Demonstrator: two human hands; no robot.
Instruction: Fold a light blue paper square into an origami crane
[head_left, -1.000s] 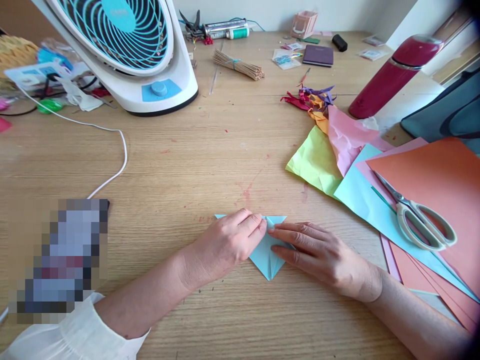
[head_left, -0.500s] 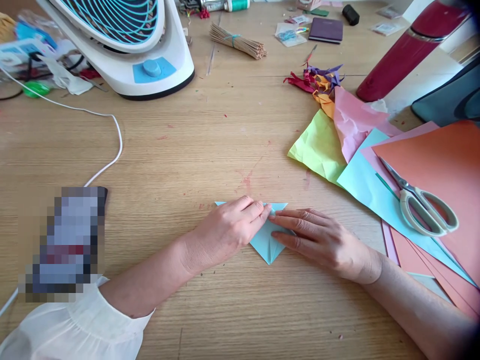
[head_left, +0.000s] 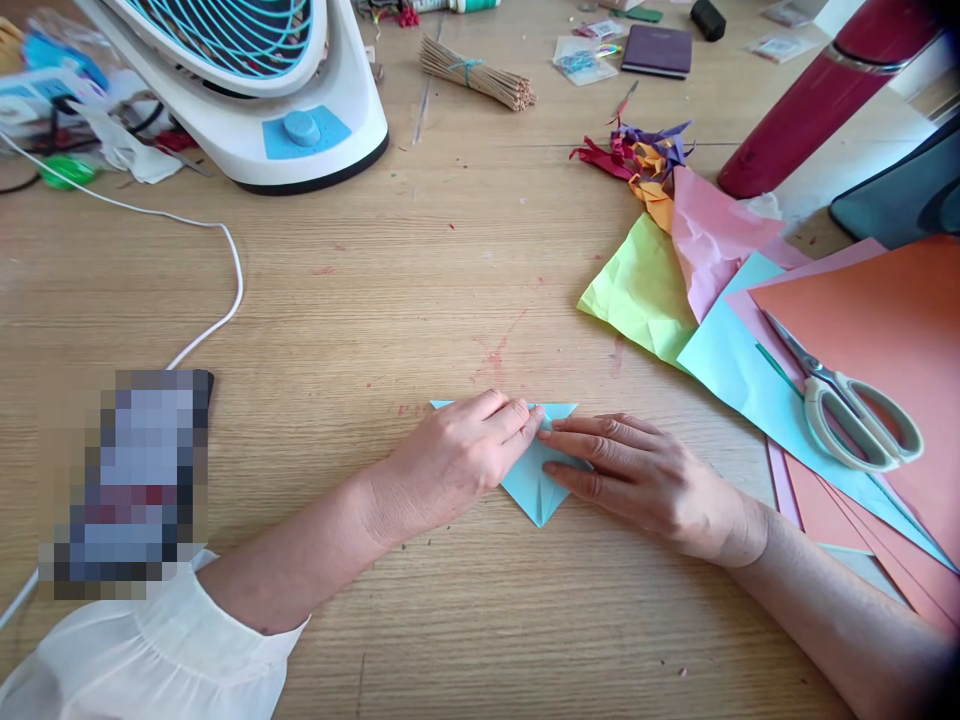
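Observation:
A light blue paper folded into a downward-pointing triangle [head_left: 534, 488] lies flat on the wooden table [head_left: 420, 300]. My left hand [head_left: 457, 460] rests on its left half, fingers curled and pressed together at the top centre fold. My right hand [head_left: 637, 475] lies flat on its right half, fingers stretched out and pressing the paper down. The fingertips of both hands meet near the middle of the top edge.
Coloured paper sheets [head_left: 862, 330] with scissors [head_left: 847, 410] on them lie to the right. A red flask [head_left: 817, 95], folded paper scraps [head_left: 645, 150], a stick bundle [head_left: 480, 85] and a fan [head_left: 285, 90] with a white cable [head_left: 217, 310] stand further back. A blurred object [head_left: 127, 480] sits at left.
Both hands stay pressed on the blue paper in the same place. The camera has tilted down a little, so everything appears slightly higher in the frame.

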